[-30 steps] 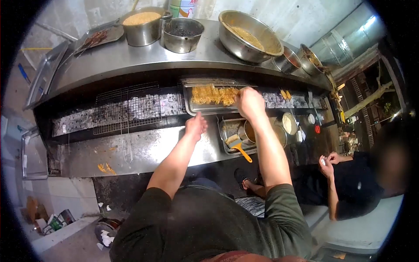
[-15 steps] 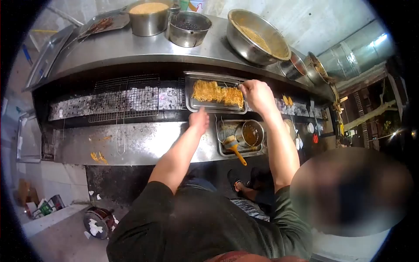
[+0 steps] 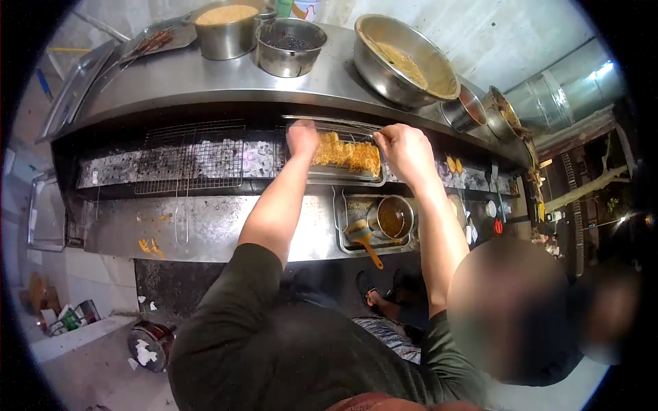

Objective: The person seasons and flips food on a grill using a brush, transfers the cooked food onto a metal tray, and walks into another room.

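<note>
Two golden-brown slabs of stringy food lie side by side over a shallow metal tray at the grill. My left hand, its fingers curled closed, is at the left end of the food; its fingertips are partly hidden. At the right end, my right hand has thumb and fingers pinched together. What each hand grips is too small or hidden to make out. Nearer my body, a second tray holds a pot of brown liquid and a yellow-handled brush.
A wire grilling rack lies over the ash-covered coals to the left. On the back shelf stand a pot of orange-tan powder, a pot with dark contents and a large bowl. A blurred person is close on my right.
My left hand has moved up and forward from the tray's near edge to the left end of the food. My right hand stays at the right end, nearly in place.
</note>
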Motion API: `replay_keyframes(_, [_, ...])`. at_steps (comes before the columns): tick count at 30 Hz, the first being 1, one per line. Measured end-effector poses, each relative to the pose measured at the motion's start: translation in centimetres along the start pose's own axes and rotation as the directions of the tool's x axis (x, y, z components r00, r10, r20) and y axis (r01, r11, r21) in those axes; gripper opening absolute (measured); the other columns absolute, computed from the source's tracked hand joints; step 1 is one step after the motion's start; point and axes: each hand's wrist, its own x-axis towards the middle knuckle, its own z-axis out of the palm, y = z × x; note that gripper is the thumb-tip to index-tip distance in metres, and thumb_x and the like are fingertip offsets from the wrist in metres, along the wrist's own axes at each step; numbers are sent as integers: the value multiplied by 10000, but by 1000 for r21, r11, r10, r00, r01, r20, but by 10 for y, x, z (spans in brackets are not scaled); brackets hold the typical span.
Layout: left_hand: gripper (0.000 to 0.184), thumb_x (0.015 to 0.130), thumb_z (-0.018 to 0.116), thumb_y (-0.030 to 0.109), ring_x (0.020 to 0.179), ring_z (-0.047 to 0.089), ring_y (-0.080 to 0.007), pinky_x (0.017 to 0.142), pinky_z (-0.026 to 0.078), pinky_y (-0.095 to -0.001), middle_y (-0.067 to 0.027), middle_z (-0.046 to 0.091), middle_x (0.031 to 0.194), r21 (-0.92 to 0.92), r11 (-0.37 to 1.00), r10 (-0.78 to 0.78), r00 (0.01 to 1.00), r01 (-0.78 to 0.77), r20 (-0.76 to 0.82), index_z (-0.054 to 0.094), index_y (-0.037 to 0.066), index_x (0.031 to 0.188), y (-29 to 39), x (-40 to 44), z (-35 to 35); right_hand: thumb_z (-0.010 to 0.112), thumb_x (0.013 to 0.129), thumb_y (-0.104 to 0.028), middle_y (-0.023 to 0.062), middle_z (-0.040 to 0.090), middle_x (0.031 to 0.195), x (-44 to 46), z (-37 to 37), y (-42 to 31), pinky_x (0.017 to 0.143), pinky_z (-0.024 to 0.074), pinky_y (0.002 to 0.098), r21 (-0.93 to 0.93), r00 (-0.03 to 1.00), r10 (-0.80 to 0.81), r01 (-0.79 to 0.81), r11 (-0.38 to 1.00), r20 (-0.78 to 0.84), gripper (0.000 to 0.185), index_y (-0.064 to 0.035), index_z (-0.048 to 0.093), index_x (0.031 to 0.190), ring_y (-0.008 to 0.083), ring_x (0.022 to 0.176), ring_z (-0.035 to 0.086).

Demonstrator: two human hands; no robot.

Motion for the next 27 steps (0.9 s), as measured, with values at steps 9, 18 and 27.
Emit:
replay_keyframes(9, [251,841,570,296,836,644,-368,724,521,-442,-187,665,892,556,751,83,887,-355,454,690,83,894,9,-27,9,617,834,-252,170,650,806,18,-12,4,706,493,401,-23,999,-6,7,1000,44,225,-41,691,856,341,789,626])
replay_keyframes(18, [323,820,582,324,906,613,-381,782,489,-433,-220,644,912,-105,986,156,946,-132,284,659,24,913,57,-47,121,631,829,-233,180,643,782,23,-14,8,662,494,385,18,997,-47,46,999,58,214,-30,688,858,343,742,629])
replay_keyframes(27, [169,833,557,170,893,662,-214,732,536,-331,-71,690,922,481,611,275,738,-629,616,688,129,932,47,-63,89,648,822,-239,175,647,789,21,-15,18,677,499,382,72,996,-83,81,994,24,221,-24,687,854,337,751,632])
